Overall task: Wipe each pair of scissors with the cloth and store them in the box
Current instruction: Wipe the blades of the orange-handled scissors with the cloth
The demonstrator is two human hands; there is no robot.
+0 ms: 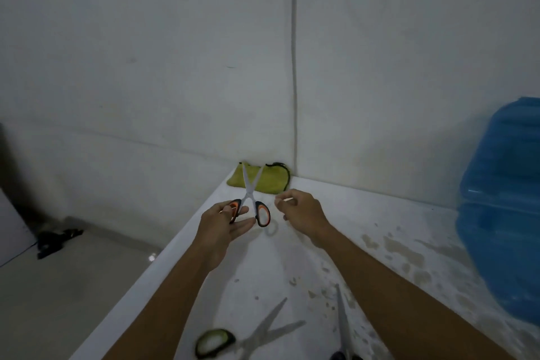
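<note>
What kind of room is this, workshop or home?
Hard to say; likely a bare utility or storage corner. Plain white walls meet at a stained white counter, a blue plastic box stands on it, and a tiled floor lies beside it.

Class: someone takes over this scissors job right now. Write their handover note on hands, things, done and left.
Left hand holds the orange scissors, blades open, raised over the table.
Right hand is loosely curled beside them, holding nothing clear.
Yellow cloth lies at the far corner; blue box stands right.
Green scissors and a third pair lie near.
Nothing visibly stored; all three remain.
</note>
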